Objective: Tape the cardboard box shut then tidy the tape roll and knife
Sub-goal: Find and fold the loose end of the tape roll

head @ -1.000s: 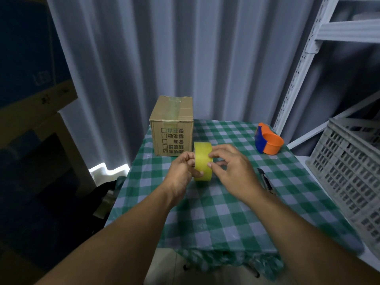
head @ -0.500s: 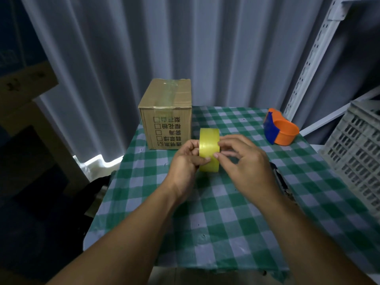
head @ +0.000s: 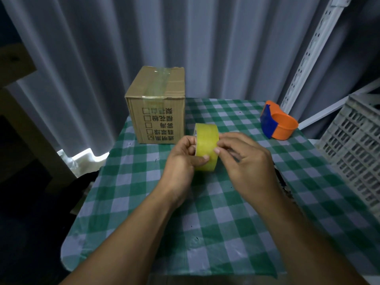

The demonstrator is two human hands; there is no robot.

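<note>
A yellow tape roll [head: 206, 138] stands on edge above the middle of the checked table. My left hand [head: 182, 159] grips it from the left, thumb across its face. My right hand [head: 244, 161] pinches the roll's outer surface with thumb and fingertips on the right side. The brown cardboard box [head: 159, 108] sits at the table's far left, flaps down, a clear tape strip running along its top seam. A dark knife [head: 282, 181] lies on the cloth to the right, mostly hidden behind my right wrist.
An orange and blue tape dispenser [head: 277, 124] rests at the far right of the green checked tablecloth [head: 205, 223]. A grey plastic crate [head: 353, 149] stands off the right edge below a white shelf upright [head: 308, 52]. Grey curtains hang behind.
The camera has tilted down and closer, so the table fills more of the view. Both hands stay on the tape roll, the right fingers shifting slightly on its surface.
</note>
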